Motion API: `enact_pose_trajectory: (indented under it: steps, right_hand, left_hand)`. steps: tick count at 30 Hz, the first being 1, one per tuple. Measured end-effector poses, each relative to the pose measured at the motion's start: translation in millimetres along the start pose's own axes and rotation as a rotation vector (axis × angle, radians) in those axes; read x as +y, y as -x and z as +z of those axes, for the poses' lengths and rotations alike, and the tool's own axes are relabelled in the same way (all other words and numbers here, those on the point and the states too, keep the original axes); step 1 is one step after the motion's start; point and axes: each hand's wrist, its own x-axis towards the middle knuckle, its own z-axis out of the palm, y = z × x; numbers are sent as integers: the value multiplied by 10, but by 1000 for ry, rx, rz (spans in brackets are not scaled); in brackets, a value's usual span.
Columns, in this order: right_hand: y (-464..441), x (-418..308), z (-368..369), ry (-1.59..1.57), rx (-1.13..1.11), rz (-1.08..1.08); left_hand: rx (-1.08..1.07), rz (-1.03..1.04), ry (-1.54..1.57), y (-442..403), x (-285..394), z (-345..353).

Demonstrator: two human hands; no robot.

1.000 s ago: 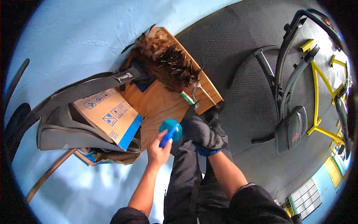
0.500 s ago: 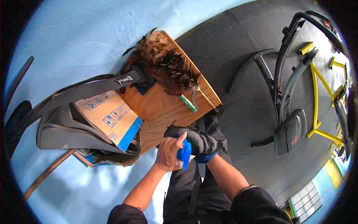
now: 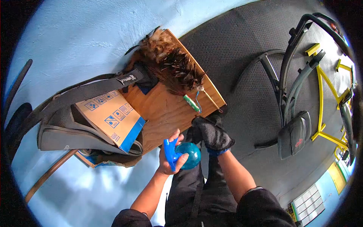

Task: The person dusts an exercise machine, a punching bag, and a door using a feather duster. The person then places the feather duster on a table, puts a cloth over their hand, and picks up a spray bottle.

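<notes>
A teal spray bottle [image 3: 192, 155] with a blue spray head is in my left hand [image 3: 169, 157], whose fingers wrap round its neck. The bottle lies tilted, its body toward the right. My right hand [image 3: 213, 134] is covered by a dark glove or cloth with a blue cuff at the wrist. Its fingers are hidden in the dark fabric, just above and right of the bottle. Beyond the hands, a brown feather duster [image 3: 172, 62] and a green-and-white tube [image 3: 191, 103] rest on a wooden surface [image 3: 162, 117].
On the left, a cardboard box [image 3: 113, 117] lies on grey mats [image 3: 68, 138] beside a black strap [image 3: 90, 90]. A light blue wall [image 3: 83, 41] runs behind. Black exercise equipment [image 3: 281, 83] and a yellow frame [image 3: 320, 98] stand on the right over dark flooring [image 3: 223, 41].
The spray bottle has turned in my left hand, so its teal body shows again on the right. My covered right hand has moved slightly up and away from the spray head.
</notes>
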Motion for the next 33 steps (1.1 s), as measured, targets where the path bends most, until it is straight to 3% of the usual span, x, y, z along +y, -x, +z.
enact_pose_trajectory:
  steps: [3, 4, 5, 7, 8, 11, 14, 17, 19, 21, 24, 30, 32, 33]
  right_hand:
    - [-31, -161, -247, 46, 111, 86]
    - [80, -614, -376, 293, 122, 50]
    - [128, -643, -432, 297, 119, 44]
    - [275, -669, -567, 863, 397, -501]
    - [294, -690, -612, 872, 396, -505]
    - [549, -682, -709, 722, 403, -528]
    - [768, -653, -762, 566, 412, -565]
    - [499, -722, -810, 415, 416, -568]
    - [420, -656, -774, 311, 411, -553]
    - [275, -532, -738, 196, 402, -520]
    - [-179, -411, -693, 19, 392, -487]
    - [-503, -76, -602, -268, 359, -399]
    - [-691, -307, -587, -82, 166, 86]
    - [-731, -445, -561, -73, 74, 45]
  left_hand:
    - [-32, 60, 42, 7, 31, 62]
    - [-48, 52, 41, 3, 67, 92]
    - [-66, 45, 42, -7, 96, 118]
    - [-86, 77, 6, -10, 153, 164]
    - [-127, 62, -9, -1, 201, 181]
    - [-160, 61, -18, 58, 256, 232]
    - [-130, 41, -222, -1, 275, 251]
    - [84, 63, -284, -183, -212, 283]
    - [74, 42, -440, -379, -333, 252]
    - [171, 155, -629, -547, -682, 249]
    - [278, 83, -679, -803, -1116, 196]
    - [293, 163, -679, -931, -1458, 154]
    - [238, 148, -680, -889, -1529, 99]
    - [214, 121, -621, -863, -1575, 62]
